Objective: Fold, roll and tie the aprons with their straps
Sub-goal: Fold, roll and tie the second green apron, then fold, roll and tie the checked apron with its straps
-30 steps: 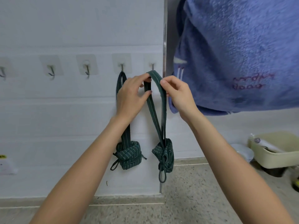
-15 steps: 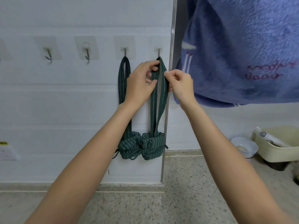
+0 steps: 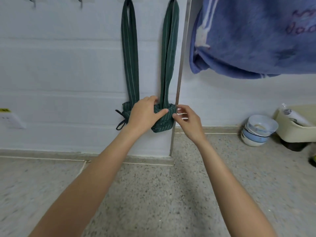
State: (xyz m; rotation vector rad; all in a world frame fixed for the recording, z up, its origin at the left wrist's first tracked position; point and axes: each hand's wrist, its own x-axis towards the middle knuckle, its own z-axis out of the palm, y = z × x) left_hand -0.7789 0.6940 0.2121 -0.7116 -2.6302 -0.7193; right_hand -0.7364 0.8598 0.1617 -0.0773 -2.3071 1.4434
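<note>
Hanging by its neck strap against the wall, the right-hand apron roll [image 3: 163,119] sits just left of the metal corner strip [image 3: 179,79]. The left hand [image 3: 145,113] grips its front, thumb across the fabric. The right hand [image 3: 186,119], fingers loosely curled, touches its end beside the strip. A second apron roll [image 3: 126,109] hangs further left.

A white panelled wall [image 3: 59,69] ends in a metal corner strip [image 3: 181,65]. Right of the strip hang a blue towel [image 3: 256,35], stacked bowls [image 3: 259,130] and a cream tub [image 3: 297,127] on speckled floor [image 3: 153,194].
</note>
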